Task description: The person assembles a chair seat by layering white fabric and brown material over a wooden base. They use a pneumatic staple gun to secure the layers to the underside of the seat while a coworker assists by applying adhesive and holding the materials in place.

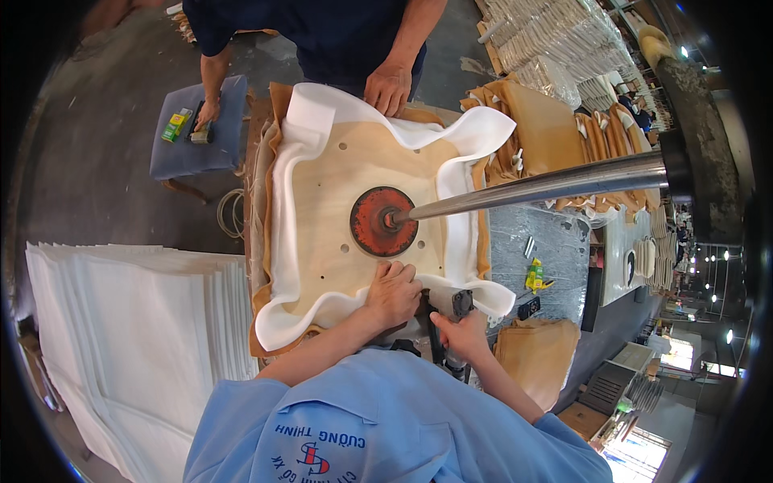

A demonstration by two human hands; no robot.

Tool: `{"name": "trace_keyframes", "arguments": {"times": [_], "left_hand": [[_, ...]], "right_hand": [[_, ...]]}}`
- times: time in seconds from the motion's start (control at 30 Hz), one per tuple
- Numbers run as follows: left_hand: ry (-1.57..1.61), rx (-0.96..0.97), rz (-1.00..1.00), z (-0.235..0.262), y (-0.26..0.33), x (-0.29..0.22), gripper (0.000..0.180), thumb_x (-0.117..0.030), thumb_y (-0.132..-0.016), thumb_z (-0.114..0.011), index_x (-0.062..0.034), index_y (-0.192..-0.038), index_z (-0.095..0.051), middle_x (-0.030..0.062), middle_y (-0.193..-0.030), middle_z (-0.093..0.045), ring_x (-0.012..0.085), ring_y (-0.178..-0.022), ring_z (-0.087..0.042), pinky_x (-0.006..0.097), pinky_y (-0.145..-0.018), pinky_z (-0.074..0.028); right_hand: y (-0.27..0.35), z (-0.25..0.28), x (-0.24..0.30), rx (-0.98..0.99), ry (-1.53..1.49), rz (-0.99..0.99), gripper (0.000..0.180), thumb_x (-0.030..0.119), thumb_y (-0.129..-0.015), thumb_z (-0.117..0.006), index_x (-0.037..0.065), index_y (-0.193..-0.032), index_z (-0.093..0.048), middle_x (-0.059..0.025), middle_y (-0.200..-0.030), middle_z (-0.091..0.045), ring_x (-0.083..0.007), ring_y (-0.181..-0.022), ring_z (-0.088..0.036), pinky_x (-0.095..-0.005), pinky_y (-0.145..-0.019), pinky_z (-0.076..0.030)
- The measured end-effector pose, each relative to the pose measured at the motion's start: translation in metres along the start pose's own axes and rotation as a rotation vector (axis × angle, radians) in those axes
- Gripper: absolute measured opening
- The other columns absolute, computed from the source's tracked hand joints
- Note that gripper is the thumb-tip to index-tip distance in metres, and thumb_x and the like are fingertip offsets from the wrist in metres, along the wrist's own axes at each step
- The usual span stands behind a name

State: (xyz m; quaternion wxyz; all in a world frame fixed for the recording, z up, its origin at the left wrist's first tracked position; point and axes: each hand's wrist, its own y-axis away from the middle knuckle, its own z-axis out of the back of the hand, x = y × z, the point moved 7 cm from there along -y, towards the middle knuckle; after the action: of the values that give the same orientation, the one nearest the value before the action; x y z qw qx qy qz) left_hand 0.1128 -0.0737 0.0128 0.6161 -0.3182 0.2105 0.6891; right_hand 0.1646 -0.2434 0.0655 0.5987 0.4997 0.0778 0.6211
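My left hand presses flat on the wooden seat board in the middle of the frame. My right hand grips the staple gun below it. I should keep the white foam pulled tight and my fingers clear.

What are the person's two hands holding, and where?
The right hand grips a dark staple gun around its handle. The left hand holds nothing; it presses flat on the plywood seat board.
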Motion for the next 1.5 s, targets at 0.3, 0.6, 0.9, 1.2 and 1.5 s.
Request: {"name": "trace_keyframes", "arguments": {"times": [0.3, 0.6, 0.9, 1.2, 1.5], "left_hand": [[-0.019, -0.027, 0.012, 0.003, -0.003, -0.007, 0.014, -0.024, -0.088, -0.074, -0.0102, -0.087, -0.075, 0.0086, -0.103, -0.063, 0.0299, -0.112, -0.057, 0.048, -0.102, -0.039], [0.159, 0.314, -0.01, 0.069, 0.088, -0.052, 0.025, -0.025, -0.091, -0.079, -0.0072, -0.107, -0.07, 0.0118, -0.107, -0.07, 0.0343, -0.111, -0.063, 0.049, -0.098, -0.046], [-0.198, 0.329, -0.002, 0.078, 0.11, 0.027, 0.028, -0.031, -0.094, -0.08, -0.0068, -0.102, -0.07, 0.0146, -0.105, -0.072, 0.0344, -0.108, -0.069, 0.049, -0.093, -0.051], [-0.042, 0.423, -0.102, 0.06, 0.093, 0.052, 0.023, -0.026, -0.098, -0.072, -0.0057, -0.087, -0.071, 0.0163, -0.095, -0.071, 0.0389, -0.094, -0.07, 0.057, -0.09, -0.052], [-0.062, 0.26, -0.164, 0.076, 0.079, 0.063, 0.018, -0.024, -0.094, -0.076, -0.0129, -0.08, -0.074, 0.0061, -0.089, -0.07, 0.0322, -0.097, -0.065, 0.049, -0.089, -0.046]], "right_hand": [[-0.005, 0.0, 0.008, -0.029, -0.051, 0.044, 0.025, 0.018, -0.097, -0.082, -0.001, -0.107, -0.07, -0.0027, -0.065, -0.065, -0.012, -0.051, -0.06, -0.0324, -0.046, -0.047], [-0.008, -0.005, -0.003, -0.059, -0.113, 0.033, 0.036, 0.019, -0.093, -0.086, -0.002, -0.117, -0.069, -0.0063, -0.076, -0.071, -0.0152, -0.051, -0.063, -0.0343, -0.049, -0.052], [-0.009, 0.0, 0.003, -0.08, -0.007, 0.067, 0.038, 0.029, -0.093, -0.086, -0.003, -0.109, -0.071, -0.0091, -0.075, -0.072, -0.0169, -0.053, -0.067, -0.0346, -0.048, -0.054], [-0.002, 0.008, 0.015, -0.128, 0.023, 0.055, 0.042, 0.031, -0.092, -0.087, -0.001, -0.116, -0.073, -0.0077, -0.078, -0.074, -0.0171, -0.057, -0.069, -0.0359, -0.055, -0.056], [0.02, 0.007, 0.029, -0.136, 0.048, 0.023, 0.036, 0.026, -0.095, -0.086, -0.001, -0.115, -0.073, -0.0051, -0.082, -0.074, -0.0135, -0.057, -0.066, -0.0337, -0.055, -0.055]]}}
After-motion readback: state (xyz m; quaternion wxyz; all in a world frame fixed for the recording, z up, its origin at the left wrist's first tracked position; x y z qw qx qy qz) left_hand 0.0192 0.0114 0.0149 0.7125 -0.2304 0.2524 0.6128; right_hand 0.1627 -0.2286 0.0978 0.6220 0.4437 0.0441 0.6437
